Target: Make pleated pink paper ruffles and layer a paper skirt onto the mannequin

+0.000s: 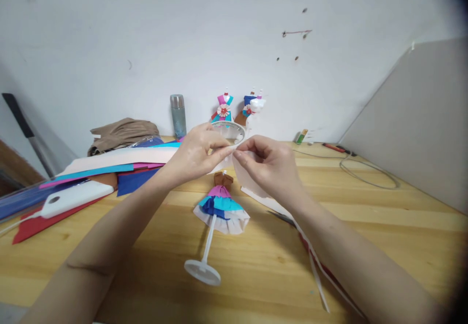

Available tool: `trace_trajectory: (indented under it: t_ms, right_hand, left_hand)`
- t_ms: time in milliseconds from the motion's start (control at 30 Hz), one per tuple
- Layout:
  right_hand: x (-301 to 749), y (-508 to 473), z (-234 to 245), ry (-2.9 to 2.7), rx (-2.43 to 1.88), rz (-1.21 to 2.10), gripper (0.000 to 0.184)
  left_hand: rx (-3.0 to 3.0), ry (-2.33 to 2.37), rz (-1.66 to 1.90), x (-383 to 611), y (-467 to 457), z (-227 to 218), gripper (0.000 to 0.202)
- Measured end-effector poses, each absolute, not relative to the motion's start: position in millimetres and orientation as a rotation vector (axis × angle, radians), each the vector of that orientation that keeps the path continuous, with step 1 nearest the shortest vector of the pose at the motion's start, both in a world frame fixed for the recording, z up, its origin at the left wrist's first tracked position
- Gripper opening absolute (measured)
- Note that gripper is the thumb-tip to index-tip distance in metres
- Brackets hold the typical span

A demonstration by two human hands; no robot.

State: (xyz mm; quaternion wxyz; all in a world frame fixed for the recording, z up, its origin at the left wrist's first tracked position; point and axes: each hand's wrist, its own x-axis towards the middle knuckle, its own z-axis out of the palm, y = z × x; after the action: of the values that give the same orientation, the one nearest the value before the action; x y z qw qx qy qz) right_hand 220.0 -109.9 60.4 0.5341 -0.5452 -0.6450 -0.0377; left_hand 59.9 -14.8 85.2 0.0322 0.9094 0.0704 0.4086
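My left hand (201, 151) is closed around the near side of a white roll of tape (239, 132), seen as a tilted ring. Right against it, my right hand (270, 163) pinches thumb and forefinger at the roll's edge. A pale, thin paper strip (246, 173) hangs from these fingertips; whether tape lies between them too is hidden. Below the hands, a small dress form (208, 241) lies on the table with its round white base towards me. It wears a brown top and a tiered pink, blue and pale skirt (222, 204).
Scissors (281, 217) lie partly under my right forearm, near narrow pale strips (319, 280). Coloured crepe paper (120, 160) and a white glue gun (76, 198) are at left. Behind stand a flask (178, 116) and dressed forms (224, 109). A cable (369, 180) curls at right.
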Motion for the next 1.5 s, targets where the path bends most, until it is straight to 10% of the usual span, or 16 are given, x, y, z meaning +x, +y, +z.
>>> trace_trajectory:
  t_ms: [1100, 1500]
  right_hand:
    - [231, -100, 62, -1.416, -1.365, 0.026, 0.042]
    - [227, -105, 63, -1.533, -1.390, 0.297, 0.021]
  left_hand:
    - [2.560, 0.149, 0.879, 54, -1, 90, 0.027]
    - [2.448, 0.221, 0.618, 51, 3, 93, 0.026]
